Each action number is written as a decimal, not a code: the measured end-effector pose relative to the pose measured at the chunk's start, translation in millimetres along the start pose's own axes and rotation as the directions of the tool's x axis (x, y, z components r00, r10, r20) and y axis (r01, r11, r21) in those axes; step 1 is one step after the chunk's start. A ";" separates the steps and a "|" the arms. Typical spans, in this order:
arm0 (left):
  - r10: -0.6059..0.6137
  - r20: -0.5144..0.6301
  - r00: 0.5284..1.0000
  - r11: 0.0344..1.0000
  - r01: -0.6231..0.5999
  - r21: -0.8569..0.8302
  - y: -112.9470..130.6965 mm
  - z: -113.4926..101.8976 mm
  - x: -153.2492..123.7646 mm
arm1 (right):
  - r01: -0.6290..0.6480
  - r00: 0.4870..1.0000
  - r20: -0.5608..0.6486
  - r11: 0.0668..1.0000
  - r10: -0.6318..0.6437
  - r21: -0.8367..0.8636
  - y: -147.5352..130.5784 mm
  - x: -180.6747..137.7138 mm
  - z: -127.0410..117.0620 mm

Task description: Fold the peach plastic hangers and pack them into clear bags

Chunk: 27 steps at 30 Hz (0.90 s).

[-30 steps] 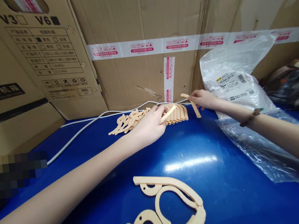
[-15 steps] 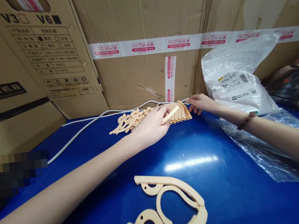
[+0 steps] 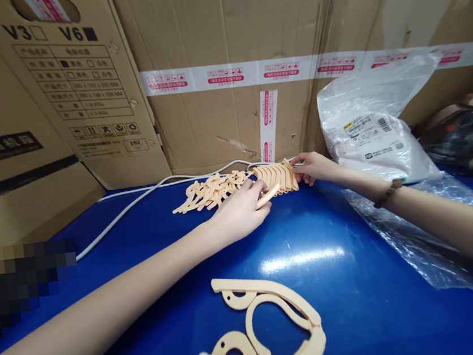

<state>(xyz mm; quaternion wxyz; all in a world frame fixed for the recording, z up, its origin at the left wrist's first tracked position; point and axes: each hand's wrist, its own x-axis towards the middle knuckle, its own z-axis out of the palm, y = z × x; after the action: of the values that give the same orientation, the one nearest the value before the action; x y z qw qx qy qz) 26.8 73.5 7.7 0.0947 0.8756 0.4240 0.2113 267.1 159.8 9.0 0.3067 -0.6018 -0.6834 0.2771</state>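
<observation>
One cream strip (image 3: 269,195) is clamped in the grip of the left hand (image 3: 242,210), its free end projecting to the right above the table (image 3: 357,266). The right hand (image 3: 310,168) contacts the right end of a row of curved cream pieces (image 3: 274,178); whether its grip is clamped on the end piece cannot be told. Left of the row lies a loose pile of cream parts (image 3: 210,191). Nearest the camera, a cream hanger (image 3: 270,287) lies flat, two arms meeting at the right, with a curved hook (image 3: 250,327) between them. A white plastic bag (image 3: 369,139) sits right of the row.
</observation>
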 end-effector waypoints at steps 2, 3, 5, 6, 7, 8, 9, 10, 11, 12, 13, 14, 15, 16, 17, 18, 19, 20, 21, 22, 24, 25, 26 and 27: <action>-0.013 0.005 1.000 1.000 0.013 -0.003 1.7 -1.2 -0.7 | 0.018 1.000 -0.003 1.000 -0.018 -0.019 -0.2 -1.3 0.0; -0.023 -0.009 1.000 1.000 0.023 -0.013 3.0 -2.8 -0.7 | 0.030 0.999 -0.010 0.999 -0.031 -0.031 -0.5 -1.7 -0.7; -0.060 -0.054 0.997 0.996 0.056 -0.066 5.9 -7.8 0.3 | 0.067 0.996 -0.053 0.996 -0.071 -0.060 -2.4 -2.1 -3.7; -0.086 -0.072 0.994 0.991 0.077 -0.111 7.2 -11.1 1.2 | 0.092 0.991 -0.093 0.993 -0.099 -0.076 -4.5 -2.4 -6.0; -0.111 -0.084 0.990 0.981 0.096 -0.167 8.2 -14.7 2.3 | 0.117 0.982 -0.139 0.989 -0.129 -0.091 -7.9 -3.0 -8.5; -0.134 -0.082 0.988 0.966 0.112 -0.231 8.8 -18.5 3.8 | 0.140 0.969 -0.187 0.984 -0.159 -0.107 -12.6 -4.4 -10.8; -0.159 -0.068 0.985 0.944 0.131 -0.304 9.1 -22.3 5.4 | 0.170 0.956 -0.222 0.979 -0.192 -0.113 -18.8 -6.8 -12.7; -0.186 -0.047 0.981 0.909 0.154 -0.388 9.3 -26.1 7.3 | 0.202 0.947 -0.232 0.974 -0.221 -0.106 -26.5 -10.6 -13.8; -0.213 -0.021 0.977 0.856 0.176 -0.486 9.5 -29.8 9.1 | 0.236 0.942 -0.227 0.968 -0.249 -0.086 -35.5 -15.9 -13.7; -0.244 0.006 0.970 0.783 0.201 -0.589 9.8 -33.3 10.8 | 0.304 0.938 -0.171 0.952 -0.302 -0.015 -45.4 -22.8 -12.4; -0.278 0.035 0.960 0.694 0.226 -0.683 10.3 -36.6 12.2 | 0.346 0.937 -0.088 0.935 -0.339 0.082 -55.7 -31.2 -9.8; -0.304 0.062 0.951 0.603 0.242 -0.760 11.2 -39.7 13.1 | 0.349 0.936 -0.018 0.921 -0.351 0.172 -66.0 -40.7 -6.1; -0.313 0.091 0.945 0.523 0.252 -0.814 12.3 -42.5 13.5 | 0.335 0.931 0.069 0.915 -0.358 0.224 -75.6 -50.8 -1.7; -0.302 0.127 0.945 0.466 0.263 -0.845 13.7 -45.0 13.5 | 0.338 0.914 0.150 0.912 -0.377 0.232 -84.1 -60.8 3.0; -0.275 0.169 0.947 0.436 0.279 -0.856 15.2 -47.2 13.1 | 0.351 0.891 0.216 0.908 -0.399 0.227 -91.1 -69.9 7.4; -0.236 0.210 0.949 0.427 0.295 -0.855 16.8 -49.0 12.5 | 0.385 0.861 0.262 0.896 -0.436 0.223 -96.2 -77.2 11.0; -0.203 0.238 0.950 0.428 0.305 -0.851 18.2 -50.6 11.9 | 0.422 0.838 0.285 0.883 -0.466 0.203 -99.2 -82.1 13.3; -0.190 0.250 0.950 0.426 0.309 -0.850 19.4 -51.9 11.5 | 0.463 0.826 0.280 0.872 -0.489 0.157 -100.1 -84.0 13.9; -0.202 0.241 0.949 0.410 0.305 -0.860 20.2 -53.1 11.5 | 0.503 0.827 0.247 0.861 -0.505 0.077 -98.8 -82.9 12.7; -0.229 0.217 0.949 0.374 0.292 -0.880 20.6 -54.2 11.7 | 0.529 0.837 0.192 0.848 -0.513 -0.042 -95.4 -78.8 9.9; -0.292 0.170 0.941 0.275 0.253 -0.928 20.0 -56.4 13.1 | 0.494 0.857 0.049 0.790 -0.513 -0.364 -83.1 -63.6 0.6; -0.316 0.156 0.936 0.232 0.235 -0.944 19.1 -57.5 14.0 | 0.434 0.862 0.000 0.739 -0.506 -0.516 -74.9 -53.9 -4.7; -0.333 0.148 0.931 0.203 0.224 -0.953 18.0 -58.4 14.8 | 0.373 0.877 0.000 0.681 -0.481 -0.630 -65.7 -43.9 -9.7; -0.347 0.141 0.927 0.188 0.217 -0.958 16.8 -59.3 15.4 | 0.329 0.902 0.034 0.633 -0.431 -0.701 -56.0 -34.3 -13.9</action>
<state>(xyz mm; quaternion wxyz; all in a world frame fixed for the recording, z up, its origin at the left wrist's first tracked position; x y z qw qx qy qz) 20.4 74.4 70.9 0.6232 0.5263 0.3625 0.4507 244.0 119.1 57.1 0.1571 -0.5316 -0.8248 -0.1114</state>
